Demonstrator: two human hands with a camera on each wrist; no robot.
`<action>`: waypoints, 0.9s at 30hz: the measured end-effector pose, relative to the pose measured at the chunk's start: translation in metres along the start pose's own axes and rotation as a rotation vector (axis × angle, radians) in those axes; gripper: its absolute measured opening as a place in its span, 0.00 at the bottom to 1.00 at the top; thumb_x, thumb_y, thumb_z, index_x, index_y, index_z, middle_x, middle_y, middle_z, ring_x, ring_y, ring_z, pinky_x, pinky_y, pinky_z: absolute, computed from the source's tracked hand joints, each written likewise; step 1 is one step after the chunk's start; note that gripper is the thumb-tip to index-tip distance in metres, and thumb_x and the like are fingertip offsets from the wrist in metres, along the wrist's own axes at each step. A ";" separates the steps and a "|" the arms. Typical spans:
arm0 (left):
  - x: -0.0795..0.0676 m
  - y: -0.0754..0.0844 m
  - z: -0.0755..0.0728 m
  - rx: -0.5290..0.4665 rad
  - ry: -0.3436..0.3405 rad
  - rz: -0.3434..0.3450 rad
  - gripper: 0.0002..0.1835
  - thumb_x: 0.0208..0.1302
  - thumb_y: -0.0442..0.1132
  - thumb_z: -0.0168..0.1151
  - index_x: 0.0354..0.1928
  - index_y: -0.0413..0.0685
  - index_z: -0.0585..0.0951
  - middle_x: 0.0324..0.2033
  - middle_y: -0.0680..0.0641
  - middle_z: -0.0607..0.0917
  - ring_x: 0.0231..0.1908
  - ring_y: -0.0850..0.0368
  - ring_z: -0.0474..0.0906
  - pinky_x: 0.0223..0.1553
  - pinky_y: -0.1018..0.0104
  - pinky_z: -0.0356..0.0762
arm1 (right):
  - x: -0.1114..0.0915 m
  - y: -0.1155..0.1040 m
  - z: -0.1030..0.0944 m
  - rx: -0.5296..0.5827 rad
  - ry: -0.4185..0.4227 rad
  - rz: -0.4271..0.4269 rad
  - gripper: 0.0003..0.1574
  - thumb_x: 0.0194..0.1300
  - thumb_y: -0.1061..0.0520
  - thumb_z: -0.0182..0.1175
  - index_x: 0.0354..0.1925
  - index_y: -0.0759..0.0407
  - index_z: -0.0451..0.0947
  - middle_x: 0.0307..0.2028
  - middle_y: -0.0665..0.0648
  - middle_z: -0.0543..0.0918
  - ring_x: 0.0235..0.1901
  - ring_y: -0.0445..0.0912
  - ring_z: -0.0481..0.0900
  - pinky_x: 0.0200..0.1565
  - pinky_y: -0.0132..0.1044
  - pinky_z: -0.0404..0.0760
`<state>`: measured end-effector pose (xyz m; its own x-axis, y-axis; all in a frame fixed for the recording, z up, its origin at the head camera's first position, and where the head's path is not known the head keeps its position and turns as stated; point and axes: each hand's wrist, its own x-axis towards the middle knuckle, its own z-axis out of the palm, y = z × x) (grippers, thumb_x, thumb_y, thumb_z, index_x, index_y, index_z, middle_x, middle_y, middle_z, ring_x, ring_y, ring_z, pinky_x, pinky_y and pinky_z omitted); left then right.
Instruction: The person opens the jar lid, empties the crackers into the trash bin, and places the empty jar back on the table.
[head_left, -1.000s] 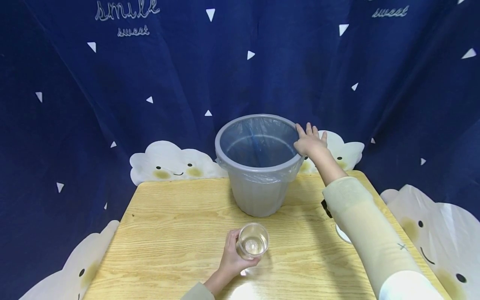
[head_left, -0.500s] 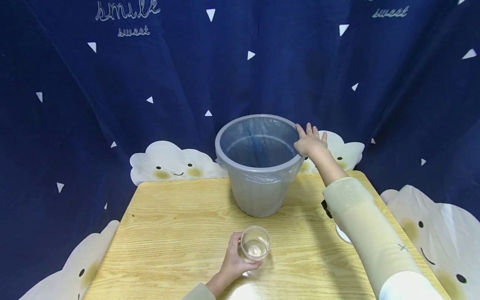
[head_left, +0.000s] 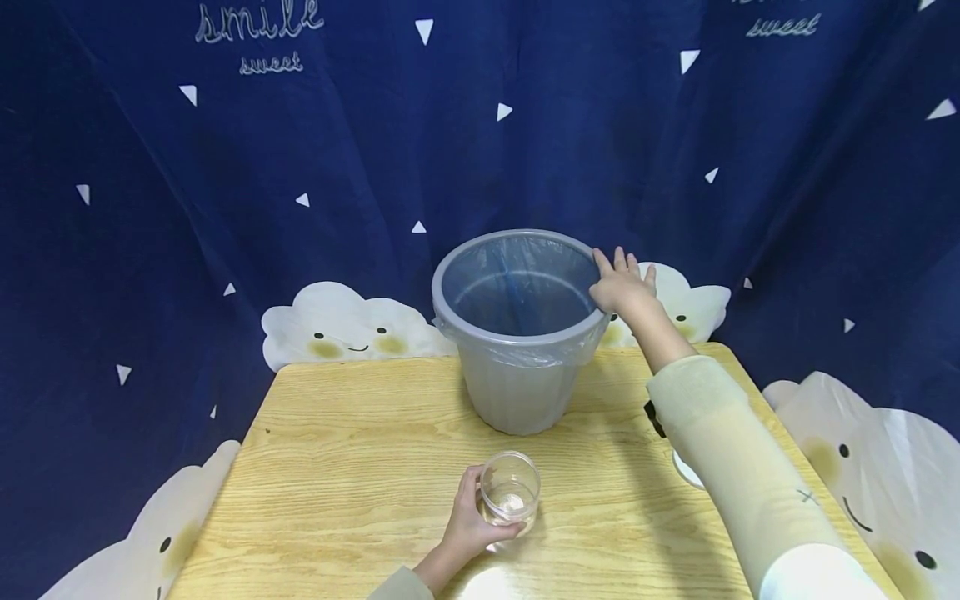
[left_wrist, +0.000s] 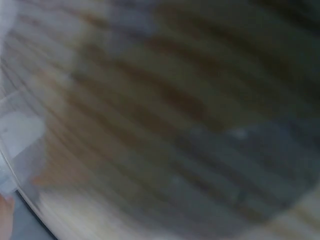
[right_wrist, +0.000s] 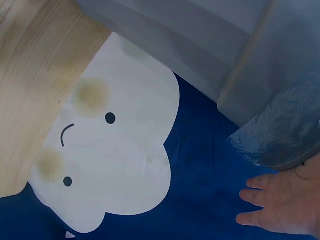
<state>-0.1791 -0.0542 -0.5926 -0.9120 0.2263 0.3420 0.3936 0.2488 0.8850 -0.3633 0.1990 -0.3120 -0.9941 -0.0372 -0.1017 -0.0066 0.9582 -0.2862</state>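
Observation:
My left hand grips a clear, see-through cup from its left side, low over the front middle of the table. Fingers and thumb reach around the cup's wall. Its round mouth faces up in the head view. A blurred transparent surface fills most of the left wrist view. Farther back stands a grey trash bin lined with a clear plastic bag. My right hand rests at the right side of the bin's rim with its fingers spread. In the right wrist view the fingers extend beside the bag's edge.
Light wood table under the bin and cup. A white round item is partly hidden by the right sleeve. Behind hangs a dark blue curtain with white triangles and smiling clouds.
My left hand and the cup have shifted slightly toward me and to the right. The right hand stays at the bin's rim.

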 end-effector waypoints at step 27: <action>0.004 -0.005 -0.006 -0.047 -0.098 -0.164 0.54 0.29 0.49 0.78 0.61 0.44 0.59 0.58 0.44 0.67 0.58 0.45 0.64 0.59 0.51 0.64 | 0.001 0.002 0.000 0.023 0.008 0.008 0.43 0.60 0.57 0.40 0.71 0.60 0.36 0.68 0.72 0.33 0.67 0.64 0.29 0.62 0.63 0.27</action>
<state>-0.1859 -0.0599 -0.5940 -0.9472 0.2770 0.1614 0.2324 0.2464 0.9409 -0.3643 0.2008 -0.3127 -0.9949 -0.0273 -0.0967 0.0037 0.9515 -0.3075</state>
